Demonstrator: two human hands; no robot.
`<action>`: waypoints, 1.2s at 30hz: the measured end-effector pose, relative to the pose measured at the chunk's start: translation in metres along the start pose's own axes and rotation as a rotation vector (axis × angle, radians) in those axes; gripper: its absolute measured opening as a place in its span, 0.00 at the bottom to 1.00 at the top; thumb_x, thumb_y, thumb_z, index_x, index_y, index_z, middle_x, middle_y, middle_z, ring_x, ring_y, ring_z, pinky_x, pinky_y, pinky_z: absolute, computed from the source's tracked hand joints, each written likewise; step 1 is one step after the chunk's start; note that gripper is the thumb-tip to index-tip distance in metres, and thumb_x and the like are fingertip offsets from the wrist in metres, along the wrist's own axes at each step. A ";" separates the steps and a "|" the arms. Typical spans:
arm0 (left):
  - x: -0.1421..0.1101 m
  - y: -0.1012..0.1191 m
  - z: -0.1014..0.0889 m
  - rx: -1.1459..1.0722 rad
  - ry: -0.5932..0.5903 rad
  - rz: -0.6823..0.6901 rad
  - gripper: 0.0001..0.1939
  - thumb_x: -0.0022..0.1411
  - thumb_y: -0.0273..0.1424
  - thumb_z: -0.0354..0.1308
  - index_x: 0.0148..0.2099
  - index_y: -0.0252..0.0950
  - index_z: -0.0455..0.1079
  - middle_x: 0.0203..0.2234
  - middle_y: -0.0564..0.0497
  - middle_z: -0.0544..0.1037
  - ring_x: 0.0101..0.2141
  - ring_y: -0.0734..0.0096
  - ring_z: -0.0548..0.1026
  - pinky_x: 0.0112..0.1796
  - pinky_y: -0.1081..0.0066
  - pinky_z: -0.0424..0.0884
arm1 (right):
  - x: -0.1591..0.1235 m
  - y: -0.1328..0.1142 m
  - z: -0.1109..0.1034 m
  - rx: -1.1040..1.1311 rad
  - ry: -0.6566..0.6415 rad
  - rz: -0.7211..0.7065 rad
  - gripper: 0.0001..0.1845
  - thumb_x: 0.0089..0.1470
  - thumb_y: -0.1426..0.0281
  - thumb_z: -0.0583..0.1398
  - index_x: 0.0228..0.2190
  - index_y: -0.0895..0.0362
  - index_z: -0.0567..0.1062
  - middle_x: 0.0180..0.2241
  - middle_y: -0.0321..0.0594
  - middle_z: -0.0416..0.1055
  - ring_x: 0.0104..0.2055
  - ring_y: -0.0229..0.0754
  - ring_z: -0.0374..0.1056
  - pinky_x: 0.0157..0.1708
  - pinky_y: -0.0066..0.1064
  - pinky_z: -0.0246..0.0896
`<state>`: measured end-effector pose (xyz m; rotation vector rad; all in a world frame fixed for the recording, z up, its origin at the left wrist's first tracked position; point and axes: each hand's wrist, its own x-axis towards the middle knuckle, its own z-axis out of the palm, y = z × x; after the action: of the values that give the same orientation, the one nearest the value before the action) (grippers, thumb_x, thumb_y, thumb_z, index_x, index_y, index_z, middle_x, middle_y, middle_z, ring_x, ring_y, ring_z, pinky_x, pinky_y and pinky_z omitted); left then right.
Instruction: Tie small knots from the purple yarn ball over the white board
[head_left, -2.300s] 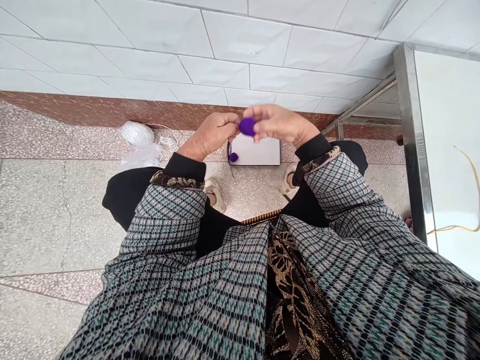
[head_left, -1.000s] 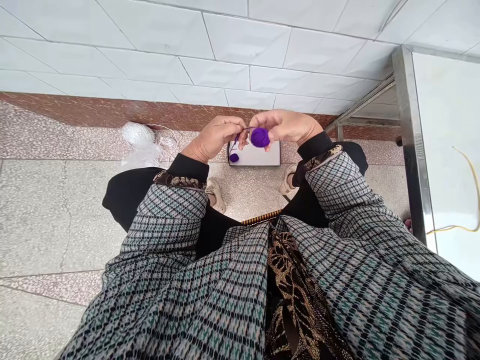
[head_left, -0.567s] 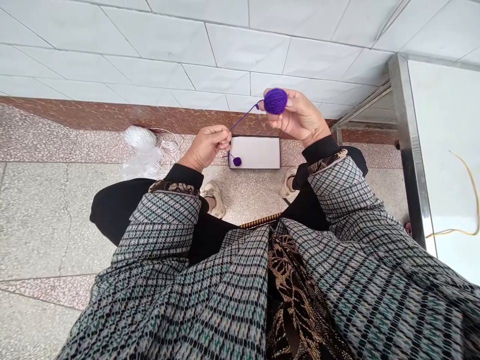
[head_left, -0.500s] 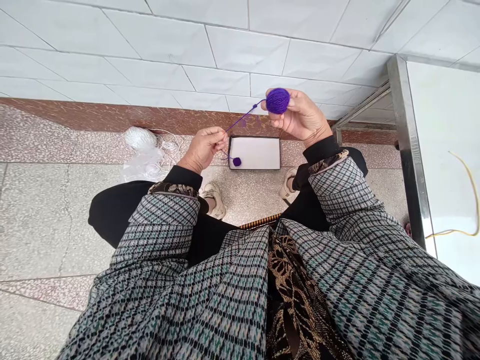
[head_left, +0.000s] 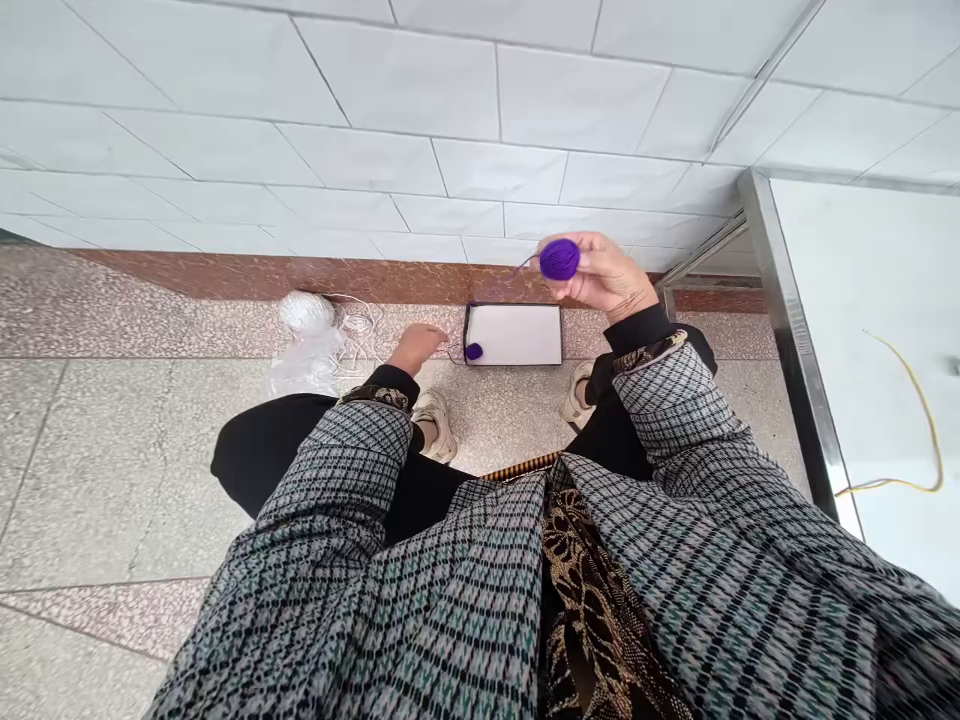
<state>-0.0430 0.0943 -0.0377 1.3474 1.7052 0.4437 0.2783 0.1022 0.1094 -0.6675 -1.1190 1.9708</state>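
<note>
My right hand (head_left: 600, 278) is closed around a small purple yarn ball (head_left: 559, 259), held up in front of the wall. A thin purple strand slackens from the ball and droops toward the box on the floor. Lower and to the left, my left hand (head_left: 418, 346) points rightward with its fingers stretched out, and nothing shows in them. A loose bit of strand lies just beyond its fingertips. Inside the left end of the shallow white box (head_left: 521, 335) sits a smaller purple yarn lump (head_left: 473, 351).
White yarn (head_left: 307, 312) and a clear plastic bag (head_left: 304, 365) lie on the speckled floor at left. My shoes (head_left: 435, 425) flank the box. A metal-edged white table (head_left: 862, 300) with a yellow cord (head_left: 930, 440) stands at right. A tiled wall (head_left: 390, 160) rises ahead.
My left hand has dropped away from the strand it was pinching, and that strand has gone from taut to slack. The right hand still holds the ball. The view has tilted upward slightly.
</note>
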 end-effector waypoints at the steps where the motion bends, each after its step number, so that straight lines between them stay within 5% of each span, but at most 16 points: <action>1: 0.001 0.005 -0.002 0.014 0.020 0.015 0.03 0.47 0.24 0.61 0.27 0.37 0.74 0.31 0.40 0.83 0.46 0.47 0.79 0.50 0.54 0.74 | 0.002 0.003 -0.001 -0.001 -0.022 0.017 0.27 0.44 0.61 0.80 0.39 0.61 0.79 0.33 0.40 0.79 0.29 0.33 0.72 0.30 0.25 0.75; 3: 0.001 0.024 -0.007 0.020 0.092 0.065 0.14 0.48 0.24 0.62 0.39 0.34 0.80 0.50 0.34 0.85 0.61 0.42 0.74 0.64 0.50 0.67 | 0.007 0.009 -0.001 -0.009 -0.049 0.064 0.23 0.47 0.64 0.78 0.39 0.61 0.79 0.33 0.39 0.79 0.30 0.33 0.73 0.33 0.25 0.76; 5: -0.003 0.050 -0.011 -0.039 0.097 0.182 0.26 0.52 0.25 0.60 0.55 0.34 0.80 0.63 0.38 0.79 0.68 0.50 0.70 0.71 0.56 0.61 | 0.014 0.014 0.000 -0.022 -0.052 0.123 0.21 0.48 0.67 0.77 0.41 0.62 0.79 0.31 0.38 0.79 0.29 0.33 0.73 0.33 0.26 0.76; 9: -0.019 0.112 -0.012 -0.469 -0.206 0.478 0.29 0.59 0.31 0.59 0.63 0.36 0.76 0.57 0.43 0.84 0.60 0.57 0.78 0.68 0.53 0.67 | 0.029 0.017 0.007 -0.036 -0.027 0.216 0.19 0.47 0.70 0.75 0.41 0.62 0.79 0.28 0.34 0.77 0.27 0.32 0.71 0.34 0.26 0.76; 13: -0.030 0.151 -0.006 -0.634 -0.243 0.429 0.17 0.59 0.31 0.58 0.49 0.35 0.78 0.46 0.46 0.85 0.46 0.64 0.82 0.54 0.61 0.78 | 0.039 0.010 0.014 -0.025 0.015 0.254 0.19 0.48 0.71 0.73 0.42 0.62 0.78 0.31 0.36 0.79 0.29 0.32 0.74 0.35 0.26 0.77; 16: -0.028 0.157 -0.004 -0.767 -0.234 0.321 0.10 0.56 0.31 0.59 0.41 0.36 0.74 0.34 0.52 0.80 0.27 0.73 0.77 0.34 0.70 0.77 | 0.043 0.002 0.012 0.001 0.021 0.258 0.25 0.45 0.70 0.75 0.46 0.61 0.78 0.35 0.38 0.81 0.30 0.33 0.74 0.34 0.25 0.76; 19: -0.024 0.157 -0.007 -0.816 -0.291 0.322 0.06 0.55 0.32 0.61 0.35 0.36 0.71 0.24 0.55 0.73 0.18 0.79 0.64 0.22 0.75 0.61 | 0.045 -0.001 0.005 0.054 0.029 0.202 0.29 0.44 0.68 0.76 0.47 0.60 0.78 0.37 0.39 0.81 0.32 0.34 0.75 0.32 0.22 0.74; 23: -0.023 0.161 -0.009 -0.783 -0.303 0.396 0.11 0.53 0.36 0.68 0.31 0.34 0.74 0.21 0.54 0.71 0.18 0.82 0.58 0.20 0.76 0.48 | 0.041 0.000 -0.002 0.141 0.072 0.131 0.29 0.42 0.66 0.77 0.46 0.58 0.76 0.33 0.35 0.79 0.28 0.31 0.70 0.29 0.21 0.73; 32: -0.022 0.157 -0.005 -0.673 -0.383 0.375 0.12 0.54 0.38 0.69 0.29 0.35 0.75 0.20 0.53 0.69 0.19 0.81 0.56 0.21 0.75 0.46 | 0.024 -0.015 -0.008 0.123 0.184 0.021 0.23 0.54 0.67 0.73 0.49 0.55 0.75 0.36 0.34 0.79 0.28 0.30 0.67 0.31 0.20 0.75; 36: -0.021 0.152 -0.008 -0.710 -0.291 0.345 0.11 0.51 0.36 0.69 0.34 0.36 0.77 0.18 0.57 0.66 0.18 0.81 0.53 0.21 0.75 0.43 | 0.022 -0.021 -0.016 0.106 0.205 -0.034 0.21 0.55 0.65 0.74 0.47 0.53 0.74 0.36 0.33 0.78 0.29 0.29 0.67 0.33 0.20 0.75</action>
<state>0.0404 0.1296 0.0859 1.0940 0.9329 0.9011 0.2847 0.1341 0.1185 -0.7690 -0.8902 1.8715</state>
